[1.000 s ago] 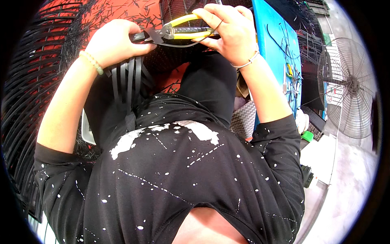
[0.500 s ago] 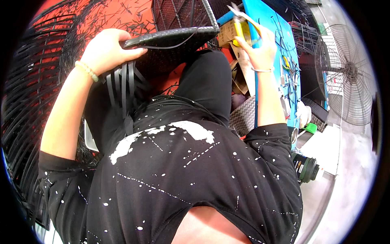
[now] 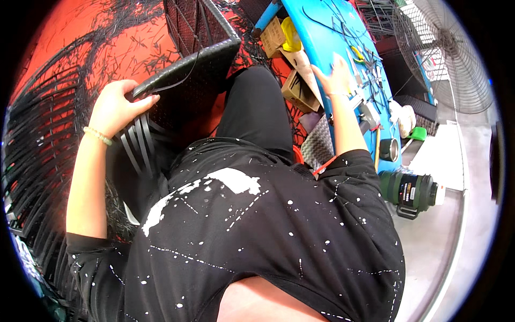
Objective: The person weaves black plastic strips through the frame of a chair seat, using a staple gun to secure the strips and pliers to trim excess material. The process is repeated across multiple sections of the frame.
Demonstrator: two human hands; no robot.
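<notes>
My left hand is closed round the near corner of a black woven wicker piece, thumb along its edge. A thin black strand curves off that edge. Beneath the hand, several flat grey-black strips hang down beside my leg. Over the blue table, my right hand is open, thumb and fingers apart, with nothing visible in it. The hand is overexposed, so its fingertips are hard to make out. Closest to it on the tabletop are a yellow-handled tool and scattered dark strips and tools.
Black curved ribs fill the left side. Cut black scraps litter the red floor. Cardboard boxes and a yellow object sit by the table's left side. Rightward are a dark green flask and a large fan.
My right hand has let go of the yellow-handled pliers and come down over the blue table. My left hand keeps its hold on the wicker piece; the whole view has shifted.
</notes>
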